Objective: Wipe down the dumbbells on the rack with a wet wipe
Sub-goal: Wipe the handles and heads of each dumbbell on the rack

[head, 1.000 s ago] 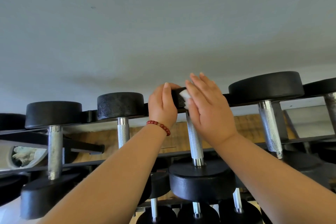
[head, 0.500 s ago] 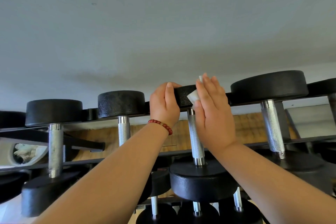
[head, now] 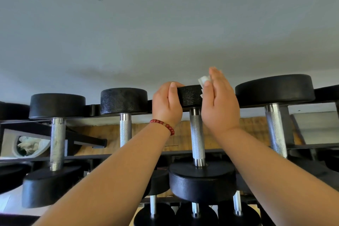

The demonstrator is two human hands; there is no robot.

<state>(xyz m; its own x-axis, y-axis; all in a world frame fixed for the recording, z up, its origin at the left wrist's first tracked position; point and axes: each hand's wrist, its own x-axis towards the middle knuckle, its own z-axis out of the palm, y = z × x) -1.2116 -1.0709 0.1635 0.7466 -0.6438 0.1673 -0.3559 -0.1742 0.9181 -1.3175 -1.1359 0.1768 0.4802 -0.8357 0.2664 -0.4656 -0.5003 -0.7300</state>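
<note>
Your left grip (head: 167, 105) clamps one head of the dumbbell (head: 190, 95); your right grip (head: 219, 104), fingers straight, presses the wipe (head: 203, 80) on it. The bin (head: 15, 150) holds crumpled white scraps (head: 27, 145).

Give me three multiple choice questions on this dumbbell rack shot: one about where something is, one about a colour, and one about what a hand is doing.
1. Where is the wet wipe?
A. On the floor.
B. Under the right hand, at the far dumbbell head.
C. Draped over a handle.

2. What colour is the bracelet?
A. Blue.
B. White.
C. Red.

3. What is the left hand doing?
A. Gripping that dumbbell head.
B. Hanging idle.
C. Holding a spray bottle.

Answers:
1. B, because the white wipe pokes out beside the straight fingers at the head's edge.
2. C, because red beads ring the left wrist.
3. A, because its fingers curl over the head's rim.
</note>
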